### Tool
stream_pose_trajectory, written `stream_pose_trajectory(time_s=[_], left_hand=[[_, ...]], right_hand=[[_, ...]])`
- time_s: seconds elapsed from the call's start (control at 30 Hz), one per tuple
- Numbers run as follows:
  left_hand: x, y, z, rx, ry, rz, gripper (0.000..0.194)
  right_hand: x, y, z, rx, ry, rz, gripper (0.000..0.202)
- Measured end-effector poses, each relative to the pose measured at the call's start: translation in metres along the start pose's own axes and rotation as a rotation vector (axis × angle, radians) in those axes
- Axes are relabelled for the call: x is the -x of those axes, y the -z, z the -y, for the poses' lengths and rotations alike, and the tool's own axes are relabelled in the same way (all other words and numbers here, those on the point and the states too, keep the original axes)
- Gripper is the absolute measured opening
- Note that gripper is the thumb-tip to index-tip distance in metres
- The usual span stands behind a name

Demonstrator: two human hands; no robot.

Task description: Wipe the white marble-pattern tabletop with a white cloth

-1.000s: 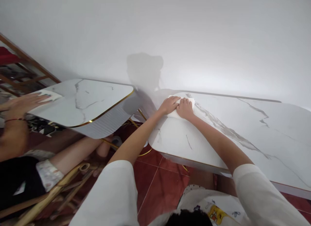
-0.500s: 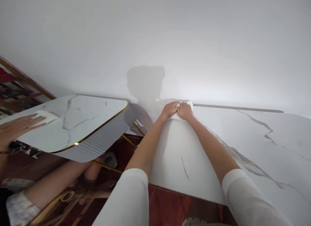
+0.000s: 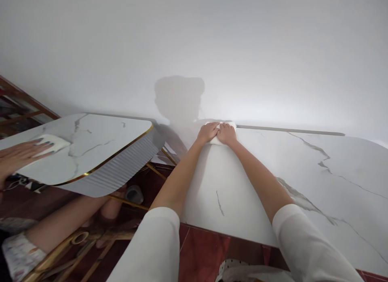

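Both arms reach out over a white table [image 3: 303,168] with grey marbling, to its far edge by the wall. My left hand [image 3: 208,132] presses down on a folded white cloth [image 3: 216,140]. Right beside it, my right hand [image 3: 226,133] rests on the same cloth, the two hands touching. The fingers of both are bent over the cloth, which pokes out around them.
At the left stands a second marbled table [image 3: 100,144] with a gold edge and ribbed side. Another person's hand [image 3: 24,154] lies on a white cloth [image 3: 57,143] there. A wooden chair [image 3: 87,253] is below; the wall [image 3: 273,63] rises behind.
The view has shifted slightly, so the tables and my hands appear a little further left and higher. My hands remain on the cloth at the far edge.
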State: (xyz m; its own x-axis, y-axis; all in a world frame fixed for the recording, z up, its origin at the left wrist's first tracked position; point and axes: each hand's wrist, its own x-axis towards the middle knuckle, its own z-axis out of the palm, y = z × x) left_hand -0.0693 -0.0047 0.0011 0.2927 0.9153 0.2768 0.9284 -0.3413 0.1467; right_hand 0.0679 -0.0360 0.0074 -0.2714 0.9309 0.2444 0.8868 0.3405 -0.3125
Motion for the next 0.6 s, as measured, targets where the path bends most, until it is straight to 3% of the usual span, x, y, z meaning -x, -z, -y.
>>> stream_pose_trajectory(time_s=[0.3,0.4,0.6], left_hand=[[-0.017,-0.009,-0.058,0.064,-0.036,-0.053,0.048],[-0.017,-0.008,-0.062,0.079,-0.058,-0.078,0.046],[-0.014,-0.011,-0.049,0.016,-0.069,0.037,0.050]], right_hand=[[0.014,0.017,-0.048,0.074,-0.063,-0.028,0.052],[0.020,0.020,-0.048,0.117,-0.093,-0.056,0.052],[0.021,0.023,-0.041,0.131,-0.145,-0.067,0.045]])
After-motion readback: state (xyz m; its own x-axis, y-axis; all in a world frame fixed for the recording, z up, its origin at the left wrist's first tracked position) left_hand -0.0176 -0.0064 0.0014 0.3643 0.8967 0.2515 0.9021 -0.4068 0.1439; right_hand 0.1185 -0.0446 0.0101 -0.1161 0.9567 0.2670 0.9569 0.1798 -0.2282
